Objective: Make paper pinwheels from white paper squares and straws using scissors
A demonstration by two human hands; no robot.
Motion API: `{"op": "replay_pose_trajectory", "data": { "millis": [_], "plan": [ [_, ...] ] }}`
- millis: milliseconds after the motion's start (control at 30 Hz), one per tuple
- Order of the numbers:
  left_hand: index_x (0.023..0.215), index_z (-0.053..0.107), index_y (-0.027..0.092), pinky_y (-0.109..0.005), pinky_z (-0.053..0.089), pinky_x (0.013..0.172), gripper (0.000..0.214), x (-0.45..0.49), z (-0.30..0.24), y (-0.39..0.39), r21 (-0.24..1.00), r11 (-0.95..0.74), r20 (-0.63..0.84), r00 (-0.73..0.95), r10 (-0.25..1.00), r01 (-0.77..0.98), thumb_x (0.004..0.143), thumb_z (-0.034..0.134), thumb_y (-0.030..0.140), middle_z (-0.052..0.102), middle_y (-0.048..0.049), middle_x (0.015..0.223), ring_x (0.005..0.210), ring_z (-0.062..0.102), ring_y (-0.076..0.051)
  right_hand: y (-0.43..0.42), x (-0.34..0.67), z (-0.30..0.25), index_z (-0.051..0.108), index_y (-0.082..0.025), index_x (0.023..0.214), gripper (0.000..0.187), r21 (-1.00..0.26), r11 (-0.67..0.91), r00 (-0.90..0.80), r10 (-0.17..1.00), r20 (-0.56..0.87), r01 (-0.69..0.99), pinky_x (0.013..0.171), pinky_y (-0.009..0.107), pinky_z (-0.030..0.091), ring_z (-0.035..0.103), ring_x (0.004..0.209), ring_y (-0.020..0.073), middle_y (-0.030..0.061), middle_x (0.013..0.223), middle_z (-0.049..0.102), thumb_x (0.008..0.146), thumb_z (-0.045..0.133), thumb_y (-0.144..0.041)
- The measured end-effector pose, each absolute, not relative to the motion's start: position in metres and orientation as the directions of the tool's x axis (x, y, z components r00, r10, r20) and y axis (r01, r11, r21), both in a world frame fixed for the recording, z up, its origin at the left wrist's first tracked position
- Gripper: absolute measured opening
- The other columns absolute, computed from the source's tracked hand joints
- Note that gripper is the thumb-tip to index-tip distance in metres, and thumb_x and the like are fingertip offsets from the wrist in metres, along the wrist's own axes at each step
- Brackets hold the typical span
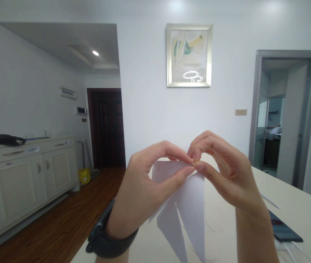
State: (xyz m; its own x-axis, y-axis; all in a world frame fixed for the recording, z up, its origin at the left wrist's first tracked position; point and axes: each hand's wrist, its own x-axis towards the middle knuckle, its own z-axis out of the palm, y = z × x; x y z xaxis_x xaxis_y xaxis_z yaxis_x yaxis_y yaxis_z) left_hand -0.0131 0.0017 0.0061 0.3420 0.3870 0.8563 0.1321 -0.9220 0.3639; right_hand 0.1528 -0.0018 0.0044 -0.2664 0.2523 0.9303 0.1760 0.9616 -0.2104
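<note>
A white sheet of paper [191, 201], folded and with long slits or separate pointed flaps, hangs above the white table. Its top edge is pinched between the thumb and fingers of my left hand [155, 182], which comes in from the left with a black band on the wrist. Right beside those fingertips, my right hand [223, 168] pinches the paper's upper corner between thumb and index finger. The fingertips of both hands meet there, hiding the exact spot. The paper's lower points hang down toward the tabletop.
On the white table [223, 226], a dark phone [285, 226] with white cables lies at the right, near a thin white stick [269, 201]. Thin curved strips lie under the paper. A white cabinet [29, 179] stands left; a framed picture [189, 54] hangs ahead.
</note>
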Motion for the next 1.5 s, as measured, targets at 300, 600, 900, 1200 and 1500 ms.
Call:
{"op": "replay_pose_trajectory", "data": {
  "millis": [300, 600, 900, 1200, 1500],
  "plan": [
    [0.084, 0.060, 0.021, -0.021, 0.045, 0.078, 0.009, -0.0136, 0.0064, 0.0019, 0.366, -0.922, 0.856, 0.343, 0.386, 0.126, 0.078, 0.061, 0.015, 0.062, 0.0031, 0.085, 0.082, 0.058, -0.010, -0.0023, 0.1512, 0.0028, 0.056, -0.015, 0.082, 0.010, -0.215, 0.959, -0.263, 0.260, 0.929, 0.187, 0.071, 0.028, 0.044, 0.050, 0.077, 0.0130, 0.0022, 0.081, 0.052, 0.078, 0.056, -0.006],
    [0.084, 0.060, 0.022, -0.021, 0.045, 0.078, 0.009, -0.0128, 0.0055, 0.0019, 0.371, -0.921, 0.857, 0.339, 0.388, 0.119, 0.077, 0.061, 0.015, 0.063, 0.0034, 0.085, 0.081, 0.058, -0.010, -0.0036, 0.1517, 0.0028, 0.056, -0.016, 0.082, 0.009, -0.218, 0.956, -0.266, 0.265, 0.927, 0.195, 0.070, 0.029, 0.043, 0.050, 0.077, 0.0132, 0.0022, 0.081, 0.051, 0.079, 0.054, -0.007],
    [0.082, 0.061, 0.020, -0.024, 0.046, 0.076, 0.008, -0.0134, 0.0064, 0.0009, 0.374, -0.920, 0.860, 0.329, 0.391, 0.117, 0.077, 0.062, 0.015, 0.064, 0.0009, 0.083, 0.080, 0.059, -0.012, -0.0033, 0.1516, 0.0033, 0.055, -0.016, 0.081, 0.007, -0.213, 0.956, -0.265, 0.263, 0.928, 0.202, 0.069, 0.029, 0.043, 0.049, 0.076, 0.0135, 0.0024, 0.081, 0.051, 0.080, 0.054, -0.009],
    [0.081, 0.061, 0.020, -0.027, 0.047, 0.076, 0.005, -0.0125, 0.0074, -0.0009, 0.384, -0.913, 0.857, 0.315, 0.409, 0.140, 0.077, 0.061, 0.016, 0.064, -0.0014, 0.083, 0.079, 0.059, -0.015, -0.0035, 0.1518, 0.0037, 0.056, -0.016, 0.082, 0.008, -0.213, 0.957, -0.270, 0.262, 0.927, 0.199, 0.069, 0.030, 0.043, 0.049, 0.077, 0.0143, 0.0029, 0.081, 0.051, 0.079, 0.055, -0.008],
    [0.082, 0.061, 0.020, -0.025, 0.047, 0.076, 0.006, -0.0134, 0.0079, -0.0004, 0.375, -0.917, 0.855, 0.332, 0.398, 0.135, 0.077, 0.060, 0.015, 0.064, -0.0001, 0.082, 0.079, 0.059, -0.013, -0.0021, 0.1514, 0.0036, 0.055, -0.017, 0.082, 0.007, -0.201, 0.956, -0.275, 0.256, 0.927, 0.212, 0.069, 0.030, 0.043, 0.049, 0.077, 0.0146, 0.0029, 0.081, 0.051, 0.080, 0.054, -0.010]
  ]
}}
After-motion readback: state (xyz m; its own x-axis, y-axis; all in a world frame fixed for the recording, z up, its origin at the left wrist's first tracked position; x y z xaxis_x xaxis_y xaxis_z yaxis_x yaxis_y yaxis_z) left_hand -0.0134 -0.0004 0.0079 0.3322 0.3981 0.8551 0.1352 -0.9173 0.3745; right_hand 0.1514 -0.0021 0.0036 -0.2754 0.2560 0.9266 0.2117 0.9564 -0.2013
